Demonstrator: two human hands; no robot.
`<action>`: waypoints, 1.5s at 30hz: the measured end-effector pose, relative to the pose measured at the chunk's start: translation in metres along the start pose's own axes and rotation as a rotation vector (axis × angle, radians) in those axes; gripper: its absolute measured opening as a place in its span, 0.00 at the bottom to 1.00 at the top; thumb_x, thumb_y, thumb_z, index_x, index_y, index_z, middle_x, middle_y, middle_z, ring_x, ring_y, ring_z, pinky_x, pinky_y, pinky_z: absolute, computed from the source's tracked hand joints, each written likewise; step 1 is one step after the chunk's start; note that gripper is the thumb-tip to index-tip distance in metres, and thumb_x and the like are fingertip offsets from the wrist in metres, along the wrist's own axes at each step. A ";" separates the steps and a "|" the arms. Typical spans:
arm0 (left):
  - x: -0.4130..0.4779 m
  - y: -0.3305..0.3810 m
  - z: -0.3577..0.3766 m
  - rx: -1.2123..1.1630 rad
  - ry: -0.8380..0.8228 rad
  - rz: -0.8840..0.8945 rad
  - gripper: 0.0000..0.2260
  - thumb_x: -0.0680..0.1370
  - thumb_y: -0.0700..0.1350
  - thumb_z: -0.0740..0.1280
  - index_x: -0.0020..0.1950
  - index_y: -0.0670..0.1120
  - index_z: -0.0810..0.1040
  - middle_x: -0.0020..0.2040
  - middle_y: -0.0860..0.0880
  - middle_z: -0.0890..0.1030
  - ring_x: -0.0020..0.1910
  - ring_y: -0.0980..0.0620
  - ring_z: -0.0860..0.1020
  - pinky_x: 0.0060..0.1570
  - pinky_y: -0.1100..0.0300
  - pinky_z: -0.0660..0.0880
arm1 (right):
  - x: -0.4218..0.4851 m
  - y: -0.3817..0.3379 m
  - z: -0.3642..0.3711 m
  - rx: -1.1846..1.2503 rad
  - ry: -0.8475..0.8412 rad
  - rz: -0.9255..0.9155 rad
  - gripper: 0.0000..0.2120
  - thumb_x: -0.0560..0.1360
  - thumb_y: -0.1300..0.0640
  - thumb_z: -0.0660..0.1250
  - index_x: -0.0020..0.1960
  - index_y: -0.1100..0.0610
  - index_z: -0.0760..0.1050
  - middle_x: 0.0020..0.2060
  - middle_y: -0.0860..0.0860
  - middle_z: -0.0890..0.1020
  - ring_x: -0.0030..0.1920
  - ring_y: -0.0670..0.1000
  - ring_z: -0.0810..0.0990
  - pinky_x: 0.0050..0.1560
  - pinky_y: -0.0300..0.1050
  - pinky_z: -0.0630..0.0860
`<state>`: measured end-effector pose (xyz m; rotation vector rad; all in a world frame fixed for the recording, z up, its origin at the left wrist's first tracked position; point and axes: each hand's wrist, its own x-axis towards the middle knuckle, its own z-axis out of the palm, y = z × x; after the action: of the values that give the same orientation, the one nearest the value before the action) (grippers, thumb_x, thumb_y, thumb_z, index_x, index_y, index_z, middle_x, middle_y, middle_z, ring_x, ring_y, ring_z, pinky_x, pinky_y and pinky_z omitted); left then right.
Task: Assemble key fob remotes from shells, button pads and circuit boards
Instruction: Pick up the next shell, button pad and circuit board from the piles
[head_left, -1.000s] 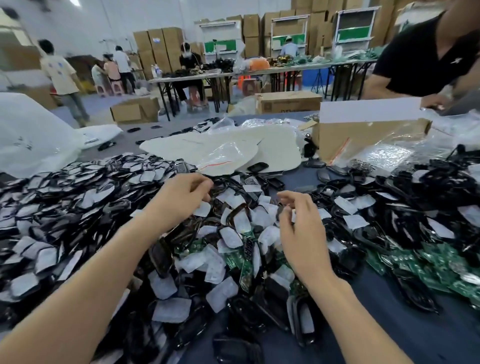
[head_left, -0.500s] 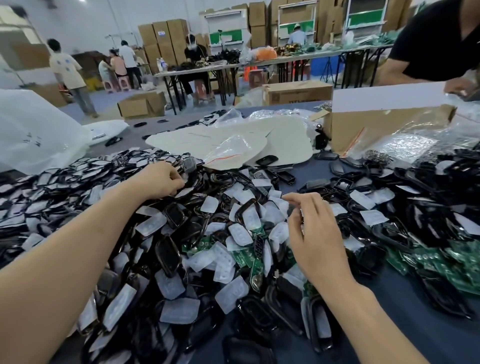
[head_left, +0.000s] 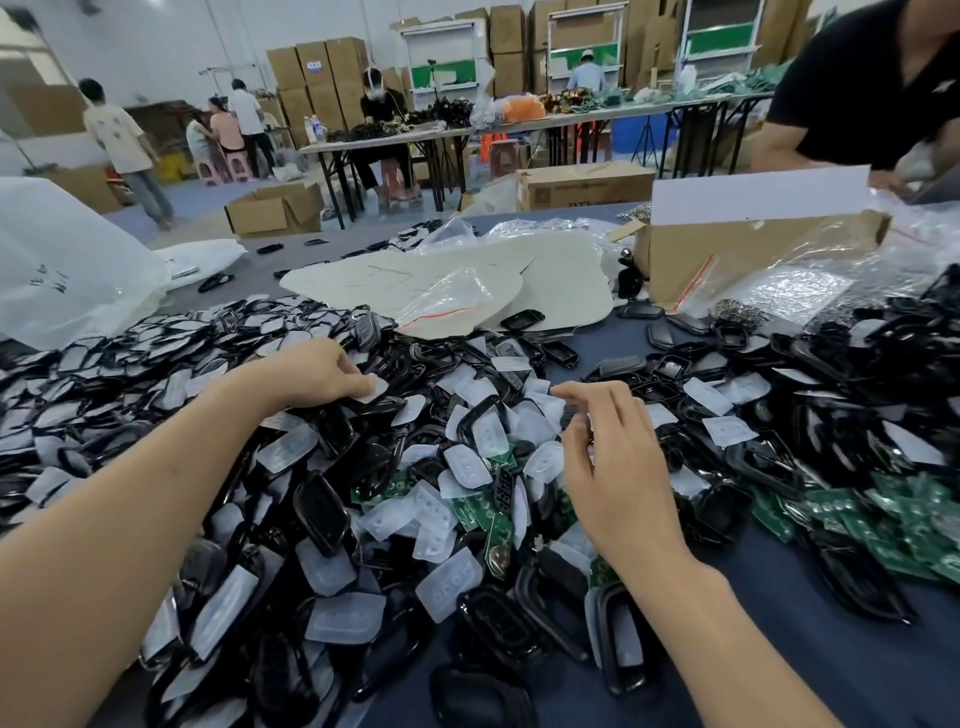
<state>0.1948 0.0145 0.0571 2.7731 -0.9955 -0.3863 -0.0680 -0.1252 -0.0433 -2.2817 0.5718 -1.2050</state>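
Note:
A deep heap of black key fob shells (head_left: 322, 512), translucent white button pads (head_left: 457, 582) and green circuit boards (head_left: 483, 506) covers the table in front of me. My left hand (head_left: 317, 374) reaches into the heap left of centre, and its fingertips pinch one white button pad (head_left: 376, 388) lying on the shells. To the right, my right hand (head_left: 613, 457) hovers over the heap with its fingers curled round a small black part (head_left: 570, 414); most of that part is hidden. More circuit boards (head_left: 883, 519) lie at the right.
Behind the heap lie white foam sheets (head_left: 467, 280), clear plastic bags (head_left: 810, 286) and an open cardboard box (head_left: 727, 260). A big white bag (head_left: 62, 270) stands far left. A person in a black shirt (head_left: 872, 88) works at the far right. Bare blue table (head_left: 779, 649) shows near right.
My left hand has moved away from the right hand, out to the left and farther into the heap, and now pinches a pad. My right hand has stayed near the middle.

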 end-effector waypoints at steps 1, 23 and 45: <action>0.001 -0.001 0.000 -0.023 0.011 0.008 0.13 0.78 0.56 0.70 0.44 0.47 0.83 0.44 0.44 0.81 0.43 0.46 0.77 0.39 0.58 0.69 | 0.000 0.000 0.000 0.006 0.004 0.003 0.15 0.80 0.60 0.56 0.64 0.51 0.73 0.54 0.45 0.74 0.52 0.46 0.71 0.52 0.52 0.76; -0.142 0.142 0.103 -0.303 -0.357 0.648 0.06 0.77 0.55 0.70 0.48 0.55 0.77 0.32 0.69 0.77 0.31 0.70 0.73 0.31 0.75 0.66 | 0.000 0.036 -0.056 0.245 0.277 0.320 0.15 0.81 0.61 0.58 0.55 0.41 0.73 0.55 0.44 0.78 0.54 0.42 0.77 0.51 0.40 0.74; -0.126 0.144 0.124 0.153 -0.133 0.514 0.14 0.80 0.59 0.63 0.58 0.51 0.76 0.46 0.58 0.76 0.46 0.56 0.76 0.45 0.60 0.72 | -0.049 0.067 -0.135 -0.395 0.263 0.452 0.14 0.80 0.62 0.60 0.63 0.53 0.75 0.61 0.53 0.76 0.62 0.58 0.72 0.63 0.55 0.68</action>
<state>-0.0222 -0.0233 -0.0025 2.5016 -1.7734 -0.4303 -0.2165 -0.1807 -0.0486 -2.1248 1.4477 -1.2440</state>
